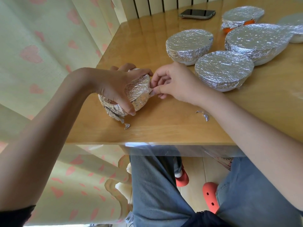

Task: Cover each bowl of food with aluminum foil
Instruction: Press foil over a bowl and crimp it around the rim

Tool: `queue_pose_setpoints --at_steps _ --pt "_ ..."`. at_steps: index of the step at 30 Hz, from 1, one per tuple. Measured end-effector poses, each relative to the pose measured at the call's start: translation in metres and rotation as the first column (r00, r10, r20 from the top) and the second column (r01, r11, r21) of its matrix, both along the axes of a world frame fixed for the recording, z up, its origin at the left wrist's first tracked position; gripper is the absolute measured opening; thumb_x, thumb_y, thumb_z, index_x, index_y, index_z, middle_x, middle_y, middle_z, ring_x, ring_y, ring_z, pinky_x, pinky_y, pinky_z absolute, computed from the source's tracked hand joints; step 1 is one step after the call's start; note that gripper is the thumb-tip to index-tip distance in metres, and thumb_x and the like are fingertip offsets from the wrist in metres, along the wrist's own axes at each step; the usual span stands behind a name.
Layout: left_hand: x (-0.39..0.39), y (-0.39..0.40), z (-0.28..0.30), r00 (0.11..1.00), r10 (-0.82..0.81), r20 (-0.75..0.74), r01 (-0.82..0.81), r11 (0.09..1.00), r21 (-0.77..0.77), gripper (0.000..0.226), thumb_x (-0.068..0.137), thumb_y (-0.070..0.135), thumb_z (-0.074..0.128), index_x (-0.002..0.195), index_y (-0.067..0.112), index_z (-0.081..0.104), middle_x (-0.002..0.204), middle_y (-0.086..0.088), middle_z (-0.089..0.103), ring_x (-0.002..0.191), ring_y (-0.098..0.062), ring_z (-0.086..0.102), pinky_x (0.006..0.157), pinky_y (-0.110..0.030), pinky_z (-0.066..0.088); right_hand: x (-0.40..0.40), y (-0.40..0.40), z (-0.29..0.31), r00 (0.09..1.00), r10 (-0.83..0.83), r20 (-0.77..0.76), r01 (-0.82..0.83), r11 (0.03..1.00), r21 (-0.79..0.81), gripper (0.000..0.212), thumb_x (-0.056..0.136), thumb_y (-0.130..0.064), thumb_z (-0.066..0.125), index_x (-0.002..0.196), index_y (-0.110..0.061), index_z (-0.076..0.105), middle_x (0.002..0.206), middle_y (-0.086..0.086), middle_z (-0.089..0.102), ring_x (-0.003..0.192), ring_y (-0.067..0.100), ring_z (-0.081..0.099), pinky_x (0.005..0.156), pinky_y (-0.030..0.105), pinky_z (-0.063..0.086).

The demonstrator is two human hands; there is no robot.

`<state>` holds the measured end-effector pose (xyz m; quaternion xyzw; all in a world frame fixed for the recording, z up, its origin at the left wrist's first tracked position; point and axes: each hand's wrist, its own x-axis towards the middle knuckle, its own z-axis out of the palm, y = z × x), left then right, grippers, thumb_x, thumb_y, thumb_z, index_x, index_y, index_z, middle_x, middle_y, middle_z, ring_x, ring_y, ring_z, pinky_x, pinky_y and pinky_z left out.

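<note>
Foil-wrapped and tipped on its side, a small bowl (pixel 139 94) sits near the front left corner of the wooden table (pixel 164 128), with crumpled foil bunched against it on the left. From the head camera, the left hand (pixel 114 86) grips this bowl from above — fingers curled over its far edge, thumb down its near side. The right hand (pixel 173 84) is just beside it, thumb and forefinger pinching a flap of foil at the bowl's right edge.

Two torn foil scraps lie on the table: one (pixel 127 126) near the front of the bowl, another (pixel 204 114) beside the right forearm.

Further back, five foil-covered bowls stand upright in a cluster — the nearest (pixel 223 69) close to the right hand, one (pixel 189 45) behind it, a larger one (pixel 257 40) to the right, one showing orange beneath its foil (pixel 242 18), and one (pixel 293 25) cut off by the frame edge. A dark phone (pixel 197 13) lies at the table's far edge.
</note>
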<state>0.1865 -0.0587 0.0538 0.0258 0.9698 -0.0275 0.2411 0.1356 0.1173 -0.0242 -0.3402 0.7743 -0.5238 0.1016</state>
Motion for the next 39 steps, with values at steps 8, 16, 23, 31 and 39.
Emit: queue_pose_setpoints --at_steps 8,16,23,31,39 --pt "-0.001 -0.004 -0.004 1.000 -0.004 -0.026 0.005 0.999 0.033 0.121 0.056 0.047 0.089 0.141 0.063 0.005 0.150 0.022 0.008 0.141 -0.018 0.012 0.110 -0.047 0.027 -0.019 -0.003 0.023 0.935 0.062 -0.350 0.045 0.956 0.289 0.023 0.068 -0.019 0.082 0.070 -0.017 0.059 0.064 -0.006 0.060 0.055 0.011 0.054 0.058 0.029 0.046" --pt "0.000 -0.002 -0.005 1.000 -0.004 -0.029 0.005 0.998 0.056 0.115 0.059 0.041 0.088 0.137 0.066 0.008 0.146 0.021 0.012 0.139 -0.018 0.013 0.106 -0.044 0.027 -0.021 -0.006 0.039 0.751 0.105 -0.652 0.216 0.894 0.392 0.050 0.061 -0.046 0.080 0.057 -0.018 0.039 0.058 -0.009 0.043 0.066 0.021 0.043 0.047 0.026 0.023" --pt "0.000 -0.001 -0.002 1.000 0.006 -0.002 -0.006 1.000 0.029 0.116 0.062 0.042 0.088 0.137 0.067 0.004 0.148 0.022 0.009 0.140 -0.020 0.013 0.107 -0.046 0.027 -0.013 0.009 0.031 0.820 0.102 -0.563 0.116 0.933 0.340 0.040 0.066 -0.046 0.079 0.060 -0.017 0.053 0.051 -0.009 0.046 0.055 0.009 0.044 0.053 0.025 0.033" --pt "-0.001 -0.001 -0.003 1.000 0.016 -0.004 -0.016 1.000 0.023 0.120 0.056 0.049 0.090 0.141 0.062 0.006 0.150 0.022 0.007 0.141 -0.021 0.012 0.109 -0.049 0.028 -0.017 -0.006 0.055 0.763 0.187 -0.619 0.170 0.865 0.472 0.043 0.063 -0.055 0.077 0.060 -0.020 0.051 0.056 -0.013 0.045 0.063 0.013 0.045 0.051 0.026 0.030" --pt "0.000 -0.001 -0.005 1.000 0.011 -0.003 -0.011 0.995 0.097 0.108 0.042 0.053 0.077 0.127 0.073 0.013 0.140 0.023 0.015 0.134 -0.020 0.018 0.101 -0.043 0.032 0.044 0.026 -0.009 0.942 -0.336 -0.006 0.336 0.940 0.060 0.039 0.094 -0.001 0.042 0.129 -0.010 0.057 0.123 0.007 0.062 0.110 0.017 0.060 0.099 0.037 0.047"
